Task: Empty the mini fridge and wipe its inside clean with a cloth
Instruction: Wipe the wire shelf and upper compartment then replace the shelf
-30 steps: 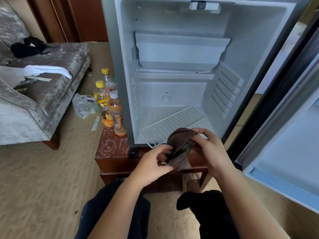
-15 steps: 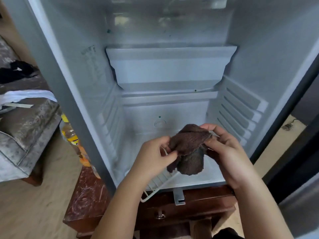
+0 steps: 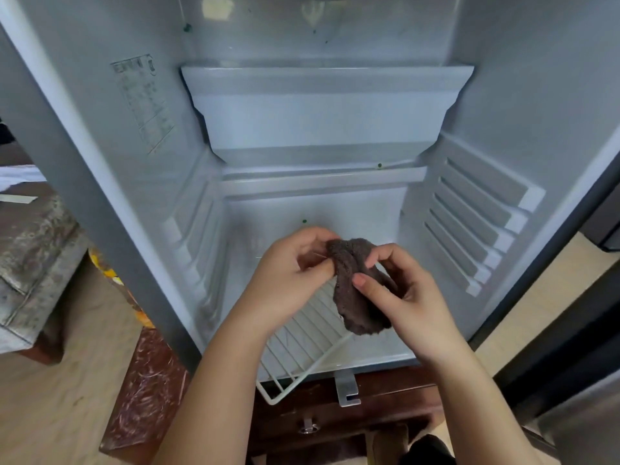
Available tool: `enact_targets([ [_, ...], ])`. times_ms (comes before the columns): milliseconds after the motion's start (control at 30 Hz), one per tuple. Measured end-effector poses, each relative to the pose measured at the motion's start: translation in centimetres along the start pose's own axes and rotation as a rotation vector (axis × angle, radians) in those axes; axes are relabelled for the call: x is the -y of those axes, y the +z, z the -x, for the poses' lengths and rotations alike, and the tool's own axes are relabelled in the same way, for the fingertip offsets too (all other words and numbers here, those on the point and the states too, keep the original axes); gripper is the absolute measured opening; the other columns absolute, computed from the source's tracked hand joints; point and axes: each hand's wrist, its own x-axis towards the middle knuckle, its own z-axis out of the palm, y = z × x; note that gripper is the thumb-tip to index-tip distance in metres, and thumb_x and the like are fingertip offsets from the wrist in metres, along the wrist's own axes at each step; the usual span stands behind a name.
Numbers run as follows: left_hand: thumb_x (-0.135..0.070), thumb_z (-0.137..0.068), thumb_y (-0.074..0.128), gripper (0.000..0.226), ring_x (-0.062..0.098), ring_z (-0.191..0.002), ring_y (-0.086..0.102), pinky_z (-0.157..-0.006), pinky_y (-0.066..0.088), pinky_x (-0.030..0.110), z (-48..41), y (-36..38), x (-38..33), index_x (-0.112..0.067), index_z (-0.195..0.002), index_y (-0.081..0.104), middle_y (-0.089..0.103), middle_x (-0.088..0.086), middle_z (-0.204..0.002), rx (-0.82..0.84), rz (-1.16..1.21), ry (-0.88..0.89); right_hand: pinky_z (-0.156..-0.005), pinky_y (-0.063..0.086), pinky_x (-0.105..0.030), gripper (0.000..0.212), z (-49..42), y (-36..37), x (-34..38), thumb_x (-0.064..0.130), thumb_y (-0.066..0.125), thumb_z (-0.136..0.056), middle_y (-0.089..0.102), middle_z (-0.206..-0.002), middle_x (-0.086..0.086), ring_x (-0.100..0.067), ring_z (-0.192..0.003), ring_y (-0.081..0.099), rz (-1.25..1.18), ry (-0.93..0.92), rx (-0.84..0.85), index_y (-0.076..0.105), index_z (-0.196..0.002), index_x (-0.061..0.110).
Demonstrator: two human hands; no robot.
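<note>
At frame centre, before the open fridge (image 3: 100,135), both hands pinch the brown cloth (image 3: 357,290): left hand (image 3: 288,280) grips its upper end, right hand (image 3: 402,293) its middle. The cloth hangs lengthwise, pointing down over the tilted wire rack (image 3: 302,350).

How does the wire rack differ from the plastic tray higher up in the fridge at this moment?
The wire rack is an open grid; the plastic tray is solid. The rack lies askew on the fridge floor, one corner poking past the front edge; the tray sits square across the back. Both are white and hold nothing.
</note>
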Motion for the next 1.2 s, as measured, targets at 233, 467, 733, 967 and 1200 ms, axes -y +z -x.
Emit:
enact_targets([
  [233,0.005,-0.093,0.051,0.038,0.012,-0.089,0.067,-0.077,0.052,0.021,0.5,-1.0,0.0,-0.023,-0.118,0.059,0.073,0.002,-0.098,0.067,0.207,-0.119,-0.069,0.049,-0.016,0.013,0.5,0.8,0.1,0.007,0.062,-0.078,0.065,-0.080,0.002,-0.008,-0.078,0.062,-0.227,0.035,0.020,0.051,-0.083,0.004],
  [467,-0.009,-0.093,0.055,0.025,0.008,-0.093,0.065,-0.087,0.046,0.021,-0.1,-0.9,2.0,-0.033,-0.099,0.061,0.070,-0.009,-0.100,-0.155,-0.084,-0.115,-0.064,0.054,-0.029,0.031,0.0,1.5,-2.3,0.012,0.074,-0.081,0.069,-0.082,0.000,-0.013,-0.070,0.067,0.157,0.233,-0.339,0.055,-0.103,0.024],
  [733,-0.012,-0.093,0.054,0.023,0.011,-0.102,0.056,-0.079,0.037,0.020,-0.6,-2.7,3.2,-0.020,-0.113,0.060,0.063,-0.008,-0.108,-0.414,-0.413,-0.014,-0.068,0.036,-0.006,0.021,-3.3,0.2,0.7,0.022,0.068,-0.084,0.066,-0.094,0.008,0.000,-0.083,0.056,0.699,-0.106,-0.593,0.067,-0.104,0.021],
  [967,-0.010,-0.090,0.057,0.027,0.017,-0.105,0.056,-0.083,0.037,0.024,-0.9,-3.1,2.7,-0.018,-0.116,0.060,0.063,-0.007,-0.108,-0.432,-0.535,0.086,-0.083,0.027,0.002,0.033,-13.8,-2.6,8.9,0.007,0.061,-0.079,0.057,-0.104,-0.015,-0.019,-0.095,0.055,0.832,-0.598,-0.773,0.067,-0.111,0.007],
  [1200,-0.014,-0.093,0.055,0.028,0.010,-0.108,0.051,-0.083,0.037,0.021,-0.6,-3.5,1.9,-0.021,-0.120,0.057,0.056,-0.016,-0.109,-0.392,-0.500,0.069,-0.083,0.034,-0.014,0.040,-18.0,-4.4,12.1,0.012,0.042,-0.078,0.056,-0.115,-0.015,-0.030,-0.105,0.053,0.943,-0.534,-0.872,0.066,-0.110,0.007],
])
